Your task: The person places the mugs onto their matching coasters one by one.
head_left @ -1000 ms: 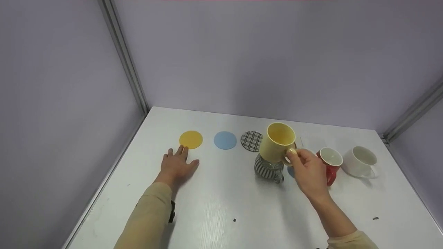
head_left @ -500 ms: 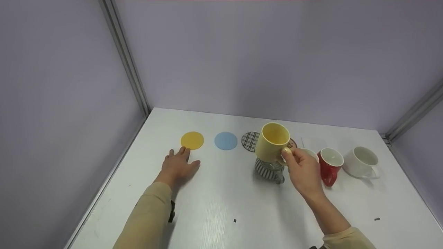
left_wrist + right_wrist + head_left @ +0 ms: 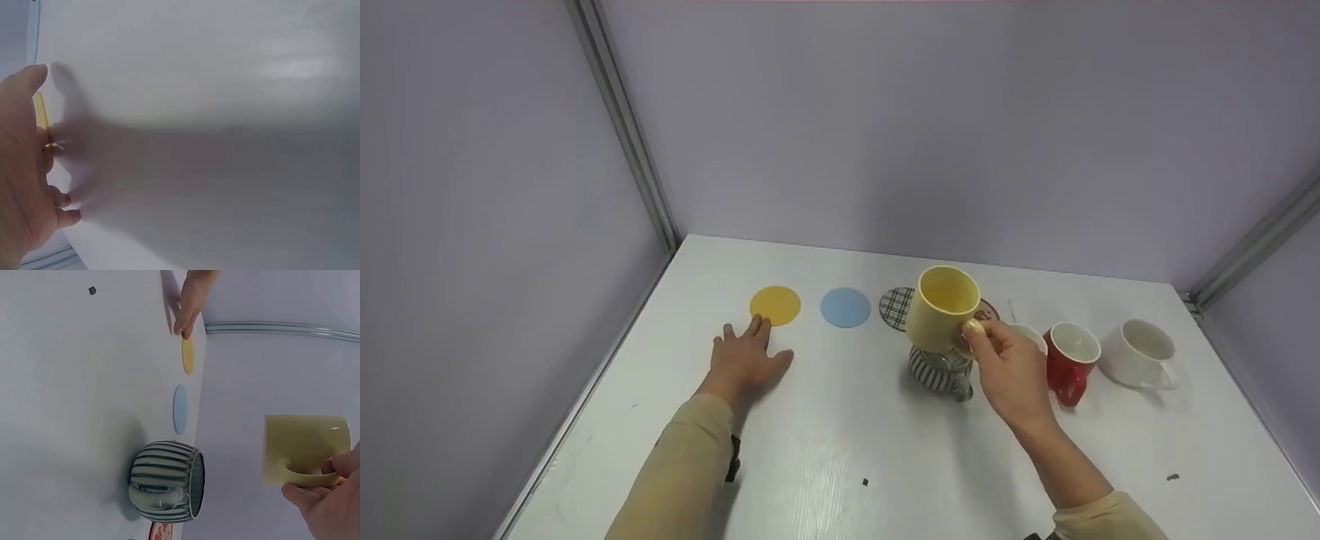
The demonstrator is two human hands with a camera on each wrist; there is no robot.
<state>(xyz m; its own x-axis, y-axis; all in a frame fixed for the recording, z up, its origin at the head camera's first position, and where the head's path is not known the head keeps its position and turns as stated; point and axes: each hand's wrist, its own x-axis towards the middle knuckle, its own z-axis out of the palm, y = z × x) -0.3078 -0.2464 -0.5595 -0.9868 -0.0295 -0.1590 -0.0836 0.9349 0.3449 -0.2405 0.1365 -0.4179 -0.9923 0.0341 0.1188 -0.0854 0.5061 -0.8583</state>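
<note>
My right hand (image 3: pixel 1016 371) pinches the handle of a yellow mug (image 3: pixel 936 319) and holds it upright in the air. In the right wrist view the yellow mug (image 3: pixel 304 444) is well off the table, beyond a grey-and-white striped mug (image 3: pixel 169 481). From the head view it overlaps that striped mug (image 3: pixel 941 373) and part of a black-and-white checked coaster (image 3: pixel 895 307). My left hand (image 3: pixel 742 360) rests on the table with fingers spread, fingertips at the near edge of a yellow coaster (image 3: pixel 776 304). A light blue coaster (image 3: pixel 845 307) lies between the yellow and checked ones.
Right of my right hand stand a red mug (image 3: pixel 1071 360) and a wide white mug (image 3: pixel 1138 352). Another pale cup (image 3: pixel 1030 337) and a reddish patterned coaster (image 3: pixel 986 310) are partly hidden by the hand and the yellow mug. Walls (image 3: pixel 840 135) enclose the white table (image 3: pixel 810 450).
My right hand has carried the yellow mug a little to the left, uncovering more of the red mug and the reddish coaster. My left hand has stayed in place.
</note>
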